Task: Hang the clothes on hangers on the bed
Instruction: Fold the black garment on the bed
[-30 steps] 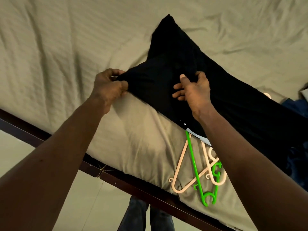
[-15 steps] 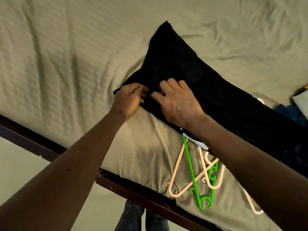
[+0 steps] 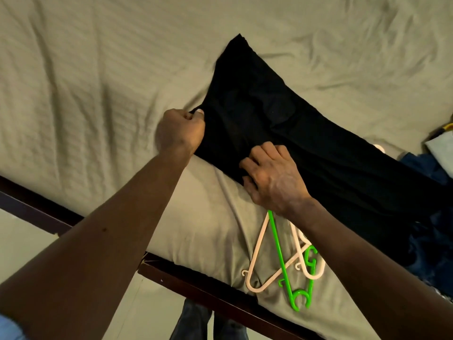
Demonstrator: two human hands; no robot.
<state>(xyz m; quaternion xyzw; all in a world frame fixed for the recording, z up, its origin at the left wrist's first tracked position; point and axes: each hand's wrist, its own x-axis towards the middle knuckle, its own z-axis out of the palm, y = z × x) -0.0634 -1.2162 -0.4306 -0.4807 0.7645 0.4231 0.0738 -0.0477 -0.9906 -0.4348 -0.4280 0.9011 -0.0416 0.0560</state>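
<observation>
A black garment [image 3: 282, 123] lies stretched across the bed [image 3: 98, 82], running from the middle toward the right. My left hand [image 3: 180, 131] pinches its left corner with curled fingers. At the garment's near edge, my right hand [image 3: 272, 176] grips the cloth with bent fingers. Below my right wrist lie a green hanger [image 3: 282, 261] and pale pink hangers [image 3: 257, 244], overlapping on the sheet near the bed's front edge; my right forearm hides part of them.
The dark wooden bed frame [image 3: 196, 285] runs along the front edge, with pale floor [image 3: 29, 236] below it. Dark blue clothes [image 3: 431, 229] are piled at the right edge, with a white item [image 3: 441, 150] above them.
My hands have moved apart along the garment's near edge: the left out to the left corner, the right down and rightward, now clutching the cloth.
</observation>
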